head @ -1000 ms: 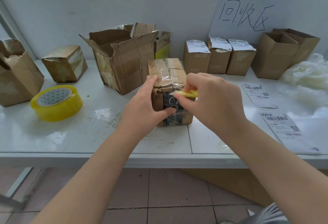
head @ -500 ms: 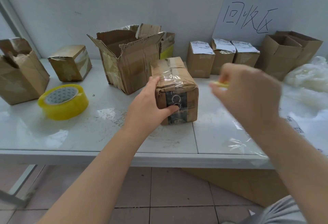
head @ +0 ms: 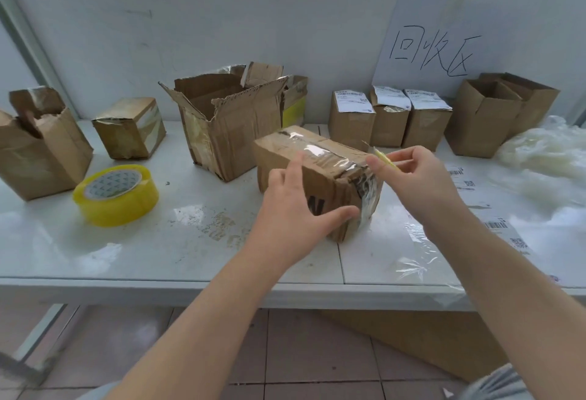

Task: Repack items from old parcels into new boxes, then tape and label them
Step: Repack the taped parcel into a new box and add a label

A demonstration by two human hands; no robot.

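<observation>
Where the worktop (head: 158, 257) begins at far left, a torn box (head: 41, 146) stands open, with a small taped box (head: 130, 127) just beside it nearer the wall. A yellow tape roll (head: 115, 195) lies flat in front of both. Next, a large open box (head: 228, 123) stands with its flaps ragged.

At centre the parcel (head: 317, 165) lies on the worktop, angled, with clear tape along its top and over its right end. My left hand (head: 298, 212) rests against its near side, fingers (head: 296, 166) straight and spread, the forefinger reaching the top edge and the thumb stretched along the lower face.

Just right of the parcel's top corner, my right hand (head: 415, 177) pinches a thin yellow tool (head: 385, 158) between thumb and curled fingers, held above the worktop.

Behind, three labelled boxes (head: 390, 117) stand in a row by the wall, below a handwritten sign (head: 434, 51). Loose labels (head: 504, 228) lie flat at right. Two open boxes (head: 494, 114) stand at the back, touching, with white filling (head: 545, 158) heaped beside them.
</observation>
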